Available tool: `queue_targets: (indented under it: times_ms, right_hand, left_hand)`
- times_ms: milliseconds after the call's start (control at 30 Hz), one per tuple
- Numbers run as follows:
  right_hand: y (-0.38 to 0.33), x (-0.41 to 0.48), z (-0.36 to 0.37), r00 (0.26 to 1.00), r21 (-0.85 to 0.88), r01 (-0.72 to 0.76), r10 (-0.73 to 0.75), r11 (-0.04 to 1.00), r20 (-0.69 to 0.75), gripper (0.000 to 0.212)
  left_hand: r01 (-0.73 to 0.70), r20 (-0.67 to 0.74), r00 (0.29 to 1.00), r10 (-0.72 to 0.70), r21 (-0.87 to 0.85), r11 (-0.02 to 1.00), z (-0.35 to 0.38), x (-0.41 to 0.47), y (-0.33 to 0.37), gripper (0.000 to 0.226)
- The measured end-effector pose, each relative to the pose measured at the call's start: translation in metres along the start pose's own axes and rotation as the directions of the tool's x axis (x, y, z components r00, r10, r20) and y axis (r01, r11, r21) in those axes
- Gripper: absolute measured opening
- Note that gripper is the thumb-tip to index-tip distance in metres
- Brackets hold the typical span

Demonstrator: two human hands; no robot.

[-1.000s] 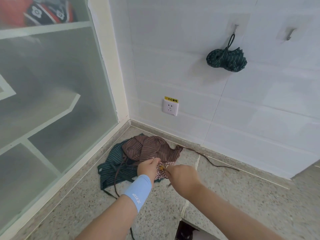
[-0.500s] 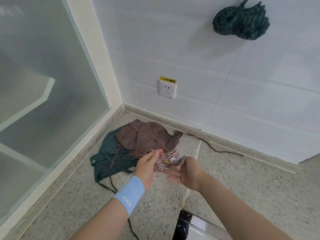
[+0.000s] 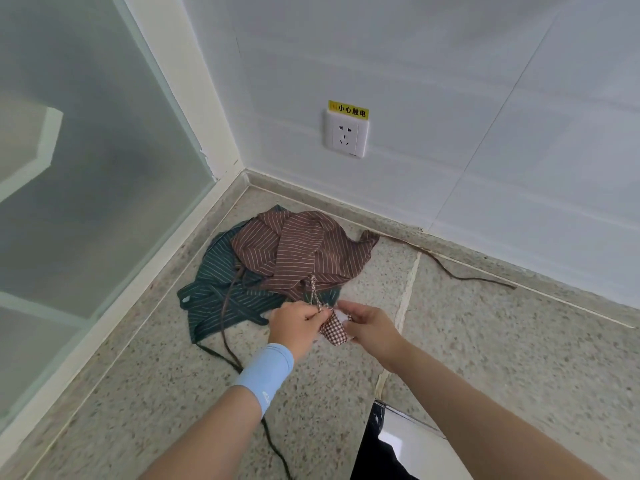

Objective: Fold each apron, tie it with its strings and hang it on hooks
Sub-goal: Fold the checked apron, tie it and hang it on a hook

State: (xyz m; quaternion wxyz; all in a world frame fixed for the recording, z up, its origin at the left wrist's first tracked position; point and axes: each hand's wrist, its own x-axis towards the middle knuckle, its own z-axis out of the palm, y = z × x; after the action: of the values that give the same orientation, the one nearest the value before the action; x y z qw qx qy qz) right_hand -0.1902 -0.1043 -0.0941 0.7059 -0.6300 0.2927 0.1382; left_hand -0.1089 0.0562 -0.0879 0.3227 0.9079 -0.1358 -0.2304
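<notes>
A small folded red-and-white checked apron [image 3: 333, 330] is held between both hands above the stone counter. My left hand [image 3: 298, 325], with a blue wristband, pinches its checked string [image 3: 313, 292], which loops up from the bundle. My right hand [image 3: 369, 323] grips the bundle from the right side. Behind them a brown striped apron [image 3: 301, 251] lies crumpled on top of a dark green striped apron [image 3: 214, 289] in the corner. The hooks are out of view.
The speckled stone counter [image 3: 485, 341] meets a white tiled wall with a power socket [image 3: 345, 136] and a frosted glass panel [image 3: 86, 168] on the left. Long apron strings trail right [image 3: 467, 277] and toward me [image 3: 228, 355]. A dark object [image 3: 377, 445] sits at the counter's near edge.
The view has tilted down, so the hung green bundle and hooks have left the frame. The checked apron is now a tighter bundle, with its string pulled up in a loop by my left hand.
</notes>
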Motion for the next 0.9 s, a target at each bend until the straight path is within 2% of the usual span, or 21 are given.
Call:
queue_targets:
  times_ms: [100,167,200,233,300,367,400,467,533,567,633,700,733,800,867,900]
  right_hand:
    - [0.012,0.004,0.004,0.999,-0.207,0.035,-0.039,0.978,-0.015,0.047]
    - [0.024,0.009,0.007,0.998,-0.314,0.022,-0.038,0.949,-0.046,0.047]
    - [0.029,0.012,0.007,0.998,-0.353,0.004,-0.026,0.935,-0.058,0.046]
    - [0.034,0.014,0.008,0.998,-0.385,-0.013,-0.013,0.923,-0.065,0.044]
    - [0.04,0.017,0.009,0.997,-0.415,-0.003,-0.03,0.91,-0.073,0.038]
    - [0.043,0.018,0.009,0.995,-0.393,0.005,-0.044,0.92,-0.091,0.036]
    - [0.043,0.018,0.01,0.991,-0.318,-0.002,-0.04,0.948,-0.125,0.035]
    - [0.044,0.015,0.012,0.962,-0.034,-0.035,0.024,0.999,-0.273,0.032]
    - [0.04,0.013,0.014,0.888,0.268,-0.052,0.167,0.962,-0.429,0.031]
    - [0.036,0.012,0.015,0.853,0.388,-0.054,0.245,0.92,-0.461,0.033]
    - [0.036,0.012,0.015,0.816,0.543,-0.066,0.359,0.837,-0.454,0.039]
    - [0.04,0.012,0.014,0.829,0.581,-0.078,0.376,0.81,-0.413,0.031]
    - [0.041,0.011,0.013,0.848,0.564,-0.076,0.351,0.822,-0.397,0.024]
    - [0.045,0.007,0.008,0.896,0.432,-0.024,0.211,0.902,-0.391,0.011]
    - [0.049,0.003,0.001,0.921,0.107,0.087,-0.039,0.99,-0.386,0.013]
    - [0.051,0.002,-0.003,0.914,-0.111,0.174,-0.202,0.979,-0.353,0.017]
  left_hand:
    - [-0.086,-0.051,0.993,0.106,0.304,0.949,0.017,-0.001,-0.003,0.029]
    - [-0.193,0.001,0.976,0.216,0.456,0.869,0.029,-0.003,-0.007,0.029]
    - [-0.217,0.032,0.974,0.226,0.437,0.873,0.035,-0.002,-0.009,0.028]
    - [-0.189,0.056,0.982,0.181,0.343,0.92,0.041,-0.001,-0.01,0.027]
    - [-0.068,0.065,0.996,0.063,0.076,0.995,0.045,0.001,-0.008,0.024]
    - [0.0,0.04,0.999,0.003,-0.055,0.998,0.048,0.003,-0.009,0.022]
    - [0.019,0.045,0.999,-0.015,-0.08,0.997,0.05,0.004,-0.011,0.022]
    - [0.062,0.063,0.996,-0.056,-0.098,0.993,0.054,0.005,-0.014,0.03]
    - [0.1,0.066,0.993,-0.095,-0.085,0.991,0.057,0.006,-0.011,0.036]
    - [0.123,0.057,0.991,-0.118,-0.079,0.989,0.059,0.007,-0.008,0.037]
    - [0.173,0.038,0.985,-0.17,-0.102,0.98,0.063,0.008,-0.001,0.038]
    - [0.217,0.048,0.976,-0.213,-0.11,0.97,0.064,0.011,0.006,0.039]
    - [0.239,0.062,0.97,-0.234,-0.094,0.967,0.064,0.013,0.01,0.037]
    - [0.252,0.088,0.964,-0.251,0.003,0.968,0.066,0.018,0.015,0.034]
    - [0.227,0.092,0.968,-0.235,0.096,0.969,0.068,0.022,0.019,0.033]
    - [0.202,0.091,0.973,-0.214,0.126,0.971,0.069,0.022,0.021,0.034]
